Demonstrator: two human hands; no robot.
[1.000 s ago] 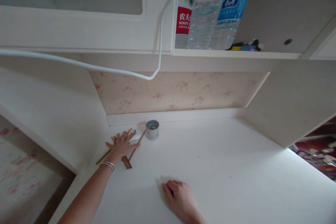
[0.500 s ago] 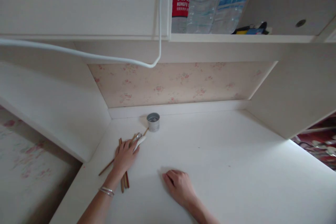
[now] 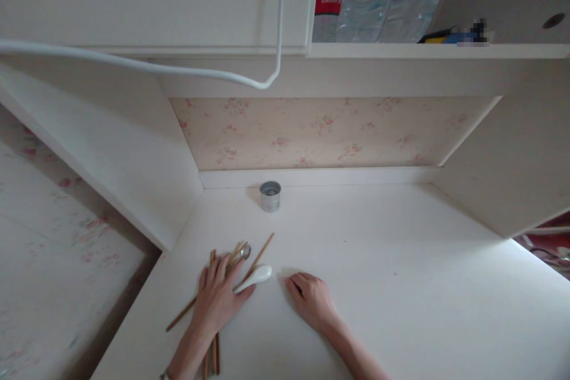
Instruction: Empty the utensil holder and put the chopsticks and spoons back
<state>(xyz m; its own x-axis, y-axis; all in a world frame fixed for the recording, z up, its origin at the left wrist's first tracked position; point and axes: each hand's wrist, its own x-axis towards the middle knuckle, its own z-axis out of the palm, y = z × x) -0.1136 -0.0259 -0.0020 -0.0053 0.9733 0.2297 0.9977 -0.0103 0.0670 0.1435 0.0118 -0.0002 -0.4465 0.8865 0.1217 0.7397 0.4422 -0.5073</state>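
My left hand [image 3: 219, 294] lies palm down over a loose bunch of wooden chopsticks [image 3: 215, 353], fingers spread and thumb out to the side. Beside the thumb, a white spoon [image 3: 260, 275] rests with its bowl toward the right. A metal spoon [image 3: 244, 251] shows just past the fingertips, among chopstick ends. One chopstick [image 3: 263, 249] slants out to the upper right, another to the lower left. What lies under the palm is hidden. My right hand [image 3: 312, 300] rests on the tabletop, curled into a loose fist with nothing visible in it.
A silver perforated utensil holder [image 3: 270, 199] stands upright near the back of the white tabletop [image 3: 369, 309]. Side panels bound the table left and right. Overhead, a shelf holds plastic bottles [image 3: 369, 0], and a white cable [image 3: 200, 71] hangs in front.
My left hand has drawn back toward me, bringing chopsticks and spoons away from the holder. Its thumb has spread outward. My right hand stays in its fist. The view has shifted slightly.
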